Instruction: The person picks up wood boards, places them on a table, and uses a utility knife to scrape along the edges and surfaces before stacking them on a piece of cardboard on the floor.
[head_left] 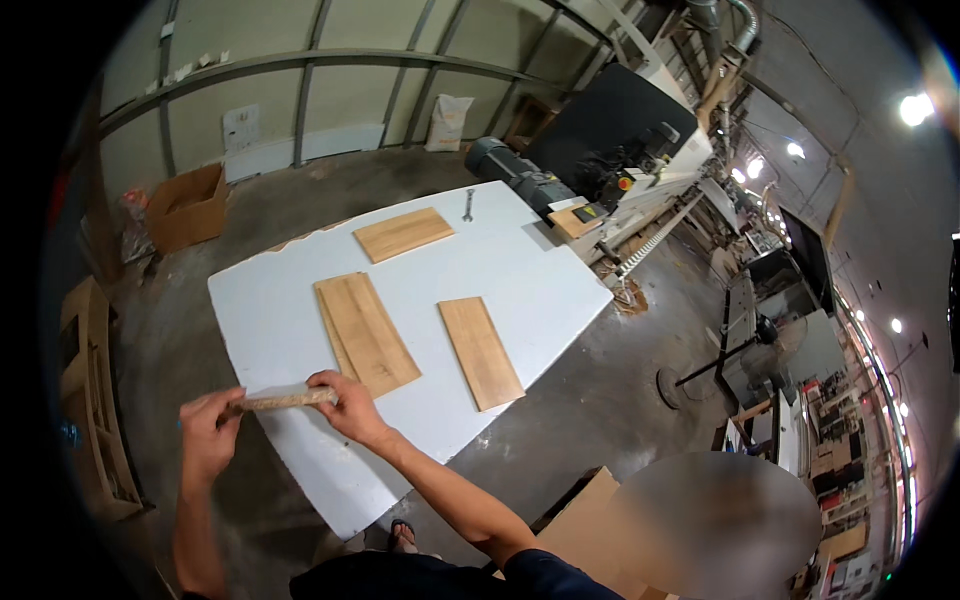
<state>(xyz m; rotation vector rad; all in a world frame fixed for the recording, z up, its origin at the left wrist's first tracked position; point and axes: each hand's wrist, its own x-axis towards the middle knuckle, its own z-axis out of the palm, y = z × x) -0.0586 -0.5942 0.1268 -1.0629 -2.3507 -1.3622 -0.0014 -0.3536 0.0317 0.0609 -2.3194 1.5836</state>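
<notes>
Between my two hands I hold a wooden board (283, 401) up, seen nearly edge-on, above the near left corner of a white tabletop (290, 310). My left hand (210, 432) grips its left end, beyond the table edge. The other end is pinched in my right hand (352, 408). Just past my right hand lie two overlapping wooden boards (368, 335). A single board (481, 352) rests to their right, and another board (404, 235) lies farther back. Near the far edge sits a metal wrench (468, 205).
A machine with a grey motor (520, 172) stands at the table's far right corner. On the floor at left are a cardboard box (187, 208) and a wooden frame-like piece (100, 400). Cardboard (590, 525) lies at the near right, beside a blurred round patch.
</notes>
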